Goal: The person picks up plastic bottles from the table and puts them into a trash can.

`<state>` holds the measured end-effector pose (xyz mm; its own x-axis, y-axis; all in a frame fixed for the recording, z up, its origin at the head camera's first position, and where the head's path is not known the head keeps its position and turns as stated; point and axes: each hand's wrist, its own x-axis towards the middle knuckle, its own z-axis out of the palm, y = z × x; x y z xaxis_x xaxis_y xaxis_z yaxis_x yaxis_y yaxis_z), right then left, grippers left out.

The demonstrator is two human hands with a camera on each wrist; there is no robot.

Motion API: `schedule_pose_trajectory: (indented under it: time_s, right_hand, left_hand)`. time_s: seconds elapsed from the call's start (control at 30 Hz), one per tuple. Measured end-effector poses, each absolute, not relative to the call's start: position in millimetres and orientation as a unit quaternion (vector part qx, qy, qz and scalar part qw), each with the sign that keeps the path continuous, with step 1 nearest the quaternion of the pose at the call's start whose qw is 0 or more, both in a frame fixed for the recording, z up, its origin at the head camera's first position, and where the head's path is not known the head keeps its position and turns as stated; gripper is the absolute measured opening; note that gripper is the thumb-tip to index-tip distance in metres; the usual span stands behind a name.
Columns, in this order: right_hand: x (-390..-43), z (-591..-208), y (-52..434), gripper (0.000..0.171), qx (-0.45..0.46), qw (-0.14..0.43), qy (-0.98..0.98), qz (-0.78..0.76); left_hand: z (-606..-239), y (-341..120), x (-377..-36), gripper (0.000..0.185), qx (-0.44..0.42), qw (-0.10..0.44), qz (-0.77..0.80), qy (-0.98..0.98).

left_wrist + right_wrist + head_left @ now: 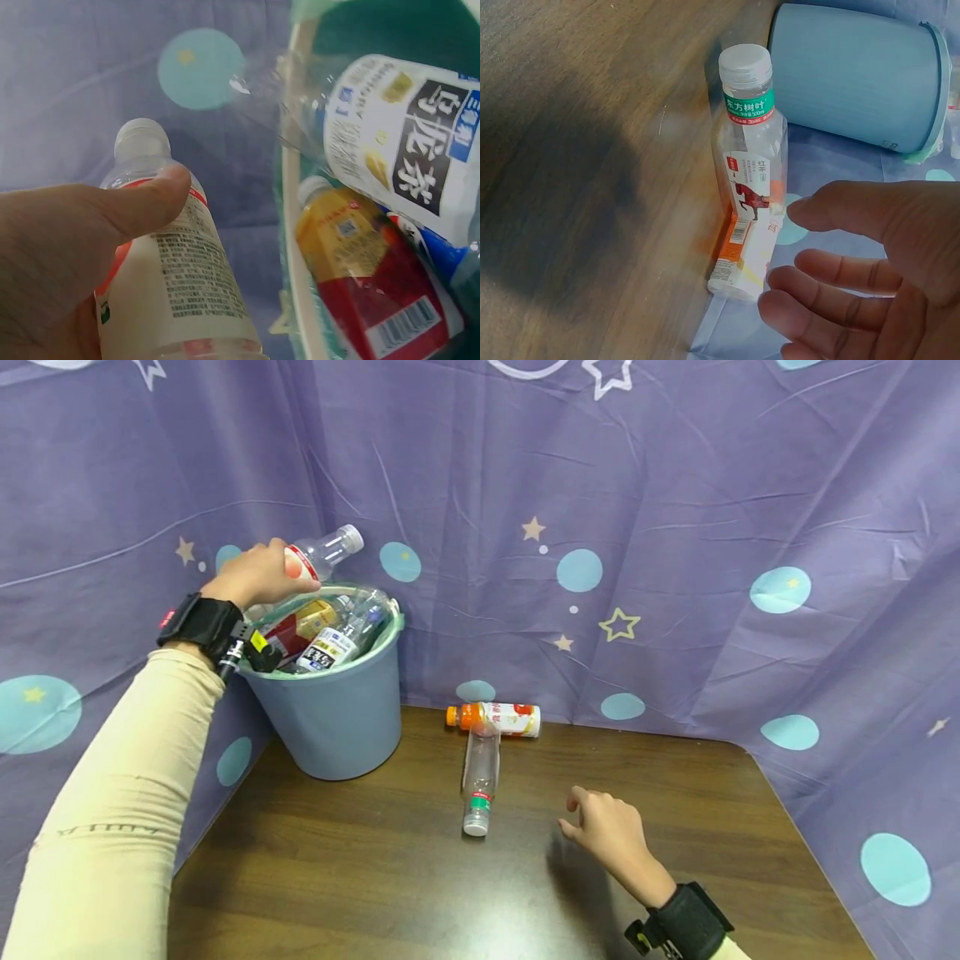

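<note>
My left hand [258, 575] grips a clear plastic bottle [330, 553] with a white cap and a red-and-white label, tilted above the back rim of the blue bucket [341, 718]. The left wrist view shows the thumb [150, 202] pressed across its label. My right hand [609, 831] hovers over the table with relaxed fingers and holds nothing. To its left lies an empty clear bottle [480, 777] with a white cap and a green band. Behind that one, an orange-capped bottle [513, 719] with a white label lies sideways by the curtain.
Several used bottles fill the bucket, among them one with a white-and-black label [412, 135] and one with a red-and-yellow label [367, 277]. A green liner folds over the rim. The purple curtain [675, 510] hangs behind the brown wooden table [360, 860].
</note>
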<state>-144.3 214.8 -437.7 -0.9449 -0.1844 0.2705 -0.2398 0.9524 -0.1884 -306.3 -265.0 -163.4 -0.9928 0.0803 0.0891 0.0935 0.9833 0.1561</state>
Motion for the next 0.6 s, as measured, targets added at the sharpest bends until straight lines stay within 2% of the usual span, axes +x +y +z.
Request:
schedule_pose_trajectory:
  time_s: [0.3,0.6]
  right_hand:
    - [-145,-439,217,0.026,0.104,0.120,-0.981,0.110]
    - [-145,-440,218,0.024,0.099,0.111,-0.982,0.113]
  left_hand:
    - [-178,-269,-320,0.099,-0.007,0.014,-0.078,-0.997]
    - [-192,-269,-327,0.088,0.036,0.029,-0.082,-0.996]
